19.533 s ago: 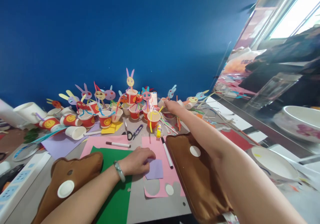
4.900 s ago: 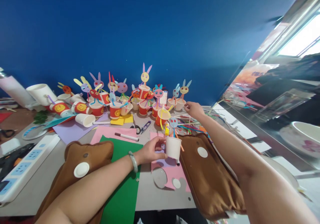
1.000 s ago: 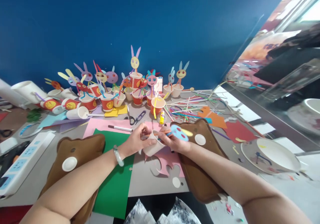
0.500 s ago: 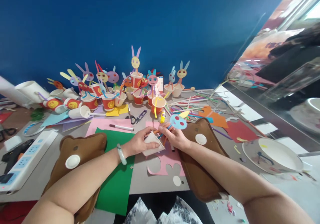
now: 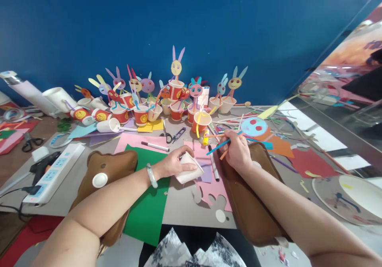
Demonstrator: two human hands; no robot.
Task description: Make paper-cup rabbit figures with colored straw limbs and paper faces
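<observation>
My left hand point(image 5: 174, 164) is wrapped round a white paper cup point(image 5: 188, 173), tilted over the pink paper at the middle of the table. To its right, my right hand point(image 5: 237, 149) grips blue and orange strips joined to a light blue paper face point(image 5: 253, 128) with red eyes and yellow and blue ears. The cup and the strips are apart. Beneath my right wrist lies a brown bear-shaped cushion point(image 5: 253, 203). A black-and-white marker point(image 5: 213, 164) rests between my hands, on the pink paper.
Cups with rabbit faces point(image 5: 141, 115) line the blue wall. Scissors point(image 5: 168, 136) and a yellow glue stick point(image 5: 205, 137) lie in front of them. Green paper point(image 5: 149, 203), another brown cushion point(image 5: 110, 179) and a power strip point(image 5: 56, 171) are at the left, a white plate point(image 5: 325, 195) at the right.
My right hand has moved away from the cup to the right, drawing the strips and blue face out with it. My left hand still holds the cup. The view has shifted.
</observation>
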